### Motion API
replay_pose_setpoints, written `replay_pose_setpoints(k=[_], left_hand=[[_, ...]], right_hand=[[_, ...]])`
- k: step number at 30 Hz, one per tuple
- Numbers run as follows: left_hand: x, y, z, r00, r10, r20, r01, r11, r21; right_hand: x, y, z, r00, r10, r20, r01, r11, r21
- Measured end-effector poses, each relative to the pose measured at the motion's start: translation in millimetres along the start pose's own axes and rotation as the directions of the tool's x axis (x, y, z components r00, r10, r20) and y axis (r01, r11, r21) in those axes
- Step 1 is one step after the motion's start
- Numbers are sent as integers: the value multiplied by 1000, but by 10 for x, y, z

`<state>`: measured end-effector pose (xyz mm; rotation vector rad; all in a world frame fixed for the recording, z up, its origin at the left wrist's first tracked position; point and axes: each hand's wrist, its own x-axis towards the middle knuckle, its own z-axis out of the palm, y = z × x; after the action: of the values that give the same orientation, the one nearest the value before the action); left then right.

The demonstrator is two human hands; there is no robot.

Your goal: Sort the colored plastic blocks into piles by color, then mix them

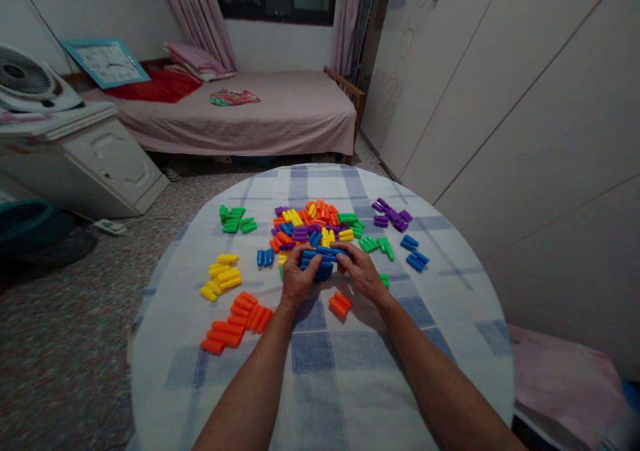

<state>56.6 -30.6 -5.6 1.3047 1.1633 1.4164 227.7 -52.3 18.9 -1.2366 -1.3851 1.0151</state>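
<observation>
Two hands, in the head view, are holding the blue pieces [327,258] — left hand [300,278] and right hand [361,271] pinching from either side, neither clearly nearer. Above the counter [370,391], the pieces' long axis is running roughly left–right, ends pointing handward; the mixed pile [313,228] is lying just beyond.

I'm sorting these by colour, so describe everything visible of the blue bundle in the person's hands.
The blue bundle shows smooth, rounded rods side by side, glossy and plastic-looking. The left hand and right hand grip its opposite ends, partly hiding them. It sits on the person's side of the multicoloured pile, apparently raised above the tablecloth. How its rods join is unclear.
</observation>
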Motion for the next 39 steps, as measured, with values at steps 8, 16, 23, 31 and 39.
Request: replay_pose_setpoints(k=[8, 16, 23, 31, 39], left_hand=[[37, 46, -45, 998, 55, -26, -55, 998, 6], [-27, 28, 13, 984, 131, 122, -146, 982, 117], [47, -14, -46, 996, 49, -68, -47, 998, 33], [23, 71, -6, 963, 217, 158, -239, 962, 136], [5, 80, -21, 955, 191, 229, -222, 968, 117]], right_hand=[[56, -82, -282, 980, 94, -173, -64, 983, 175], [-30, -173, 68, 989, 81, 124, -75, 996, -56], [-4, -192, -88, 987, 128, -96, -137, 986, -90], [-98, -298, 45, 960, 151, 235, -176, 980, 90], [-133, -288, 211, 972, 163, 171, -178, 981, 75]])
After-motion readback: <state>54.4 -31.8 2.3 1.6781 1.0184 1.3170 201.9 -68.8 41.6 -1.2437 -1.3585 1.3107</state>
